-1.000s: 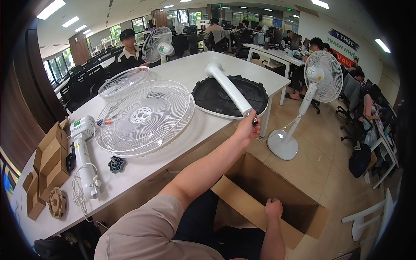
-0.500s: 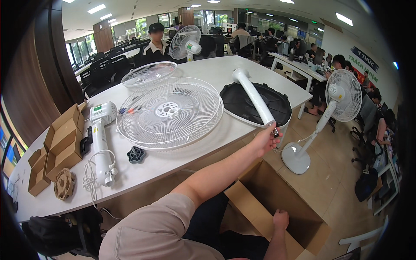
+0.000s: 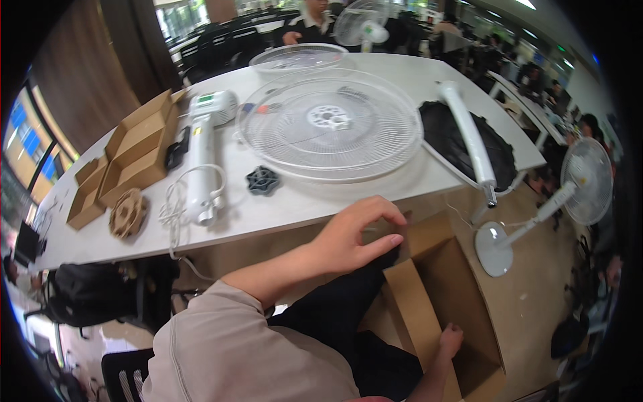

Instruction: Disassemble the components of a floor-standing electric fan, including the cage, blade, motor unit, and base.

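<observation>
My left hand (image 3: 362, 234) hangs in the air in front of the table edge, thumb and fingers apart, holding nothing. My right hand (image 3: 451, 340) is curled at the edge of an open cardboard box (image 3: 404, 298) below, its fingers closed and partly hidden. On the right of the table, a white fan pole (image 3: 471, 137) with a metal end lies across a round base wrapped in black (image 3: 439, 124). A big white fan grille (image 3: 295, 144) fills the middle. Left of it lie a dark knob (image 3: 262, 179) and a white fan motor unit (image 3: 201, 154) with its cord.
Open cardboard trays (image 3: 144, 151) and a moulded pulp ring (image 3: 128, 213) lie on the left. A second grille (image 3: 298, 57) sits at the back, near a seated person (image 3: 311, 27). An assembled fan (image 3: 494, 249) stands on the floor at right. A black bag (image 3: 100, 295) is at lower left.
My left hand has let go of the pole's metal end and drawn back to the left. The pole stays on the table. My view has tilted down and turned right.
</observation>
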The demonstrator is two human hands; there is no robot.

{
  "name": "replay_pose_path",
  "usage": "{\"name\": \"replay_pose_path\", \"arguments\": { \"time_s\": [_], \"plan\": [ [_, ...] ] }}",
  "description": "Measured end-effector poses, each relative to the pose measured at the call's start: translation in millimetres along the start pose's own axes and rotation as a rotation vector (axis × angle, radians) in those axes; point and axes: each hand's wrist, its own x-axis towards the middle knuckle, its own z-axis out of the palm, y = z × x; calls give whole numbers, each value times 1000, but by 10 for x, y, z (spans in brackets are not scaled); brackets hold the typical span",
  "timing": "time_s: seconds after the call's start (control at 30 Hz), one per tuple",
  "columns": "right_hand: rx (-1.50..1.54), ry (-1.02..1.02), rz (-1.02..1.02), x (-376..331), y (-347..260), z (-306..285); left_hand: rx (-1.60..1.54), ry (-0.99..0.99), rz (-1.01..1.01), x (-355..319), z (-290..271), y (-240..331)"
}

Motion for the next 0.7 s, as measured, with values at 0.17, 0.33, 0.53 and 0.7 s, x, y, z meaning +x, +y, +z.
{"name": "replay_pose_path", "arguments": {
  "time_s": [0.17,0.33,0.53,0.7],
  "plan": [
    [27,-19,-19,139,209,154,632,114,-84,-286,-950,227],
    [24,-22,-44,170,300,47,939,397,-138,-578,-1315,-18],
    [33,-65,-51,191,244,29,939,398,-218,-606,-1416,-220],
    [19,-53,-43,212,274,65,842,331,-377,-659,-1497,-276]
  ]
}}
